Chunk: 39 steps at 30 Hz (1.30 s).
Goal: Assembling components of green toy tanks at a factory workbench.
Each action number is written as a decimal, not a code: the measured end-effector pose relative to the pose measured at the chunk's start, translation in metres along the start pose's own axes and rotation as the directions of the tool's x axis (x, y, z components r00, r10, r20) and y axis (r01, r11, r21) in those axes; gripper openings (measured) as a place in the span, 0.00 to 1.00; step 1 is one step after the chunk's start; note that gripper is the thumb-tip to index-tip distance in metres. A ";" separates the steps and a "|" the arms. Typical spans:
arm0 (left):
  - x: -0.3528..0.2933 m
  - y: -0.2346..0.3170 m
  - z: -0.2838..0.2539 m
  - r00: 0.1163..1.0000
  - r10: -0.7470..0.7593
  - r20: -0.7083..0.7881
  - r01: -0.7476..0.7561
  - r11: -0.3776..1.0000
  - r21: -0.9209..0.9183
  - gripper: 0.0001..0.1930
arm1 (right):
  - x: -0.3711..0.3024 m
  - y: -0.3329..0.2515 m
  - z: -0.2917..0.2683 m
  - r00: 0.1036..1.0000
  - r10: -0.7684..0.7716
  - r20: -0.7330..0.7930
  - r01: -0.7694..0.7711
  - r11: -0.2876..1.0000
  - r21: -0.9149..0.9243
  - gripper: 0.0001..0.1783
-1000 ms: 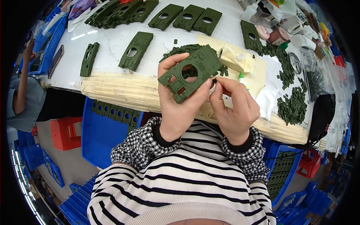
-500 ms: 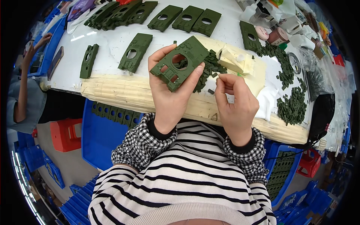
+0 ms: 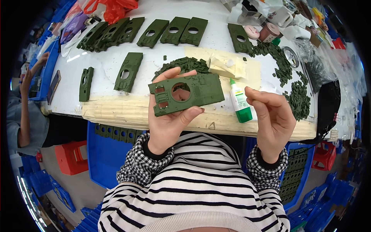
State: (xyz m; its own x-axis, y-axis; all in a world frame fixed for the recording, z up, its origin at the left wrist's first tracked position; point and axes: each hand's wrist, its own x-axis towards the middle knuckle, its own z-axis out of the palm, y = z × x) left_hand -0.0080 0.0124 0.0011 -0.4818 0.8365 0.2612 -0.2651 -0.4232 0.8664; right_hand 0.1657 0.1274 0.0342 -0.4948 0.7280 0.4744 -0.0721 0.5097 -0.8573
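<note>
My left hand (image 3: 164, 131) is closed around a dark green plastic model tank hull (image 3: 206, 89), holding it tilted above the table's front edge. Its top side faces me, showing a round hole and two small rectangular openings. To the right, apart from the hull, my right hand (image 3: 272, 114) is raised with thumb and forefinger pinched together; anything between the fingertips is too small to make out. Beside that hand lies a white glue bottle (image 3: 240, 101) with a green tip and green base. Behind the hull is a heap of small green pieces (image 3: 187, 63).
More green hulls (image 3: 152, 33) lie along the back, and another hull (image 3: 129, 71) at left. A cream block (image 3: 228, 65) sits behind the bottle. Loose green pieces (image 3: 299, 102) spread at right. Blue crates (image 3: 104, 154) stand below; another person's arm (image 3: 25, 89) shows far left.
The hull has turned from slanted to nearly level and come lower. My right hand has moved right, away from it. The glue bottle has come into sight, and the whole view has shifted.
</note>
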 end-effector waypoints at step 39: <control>-0.021 -0.010 0.017 0.754 -0.394 0.526 0.459 0.888 0.006 0.31 | -0.007 -0.008 0.016 0.938 0.233 0.256 -0.262 0.961 0.085 0.02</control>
State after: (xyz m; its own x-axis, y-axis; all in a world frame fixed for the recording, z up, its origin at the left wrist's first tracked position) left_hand 0.0187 0.0054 -0.0062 0.1808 0.9803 0.0799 -0.4517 0.0105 0.8921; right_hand 0.1555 0.1113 0.0343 -0.7025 0.6846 0.1946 -0.0136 0.2604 -0.9654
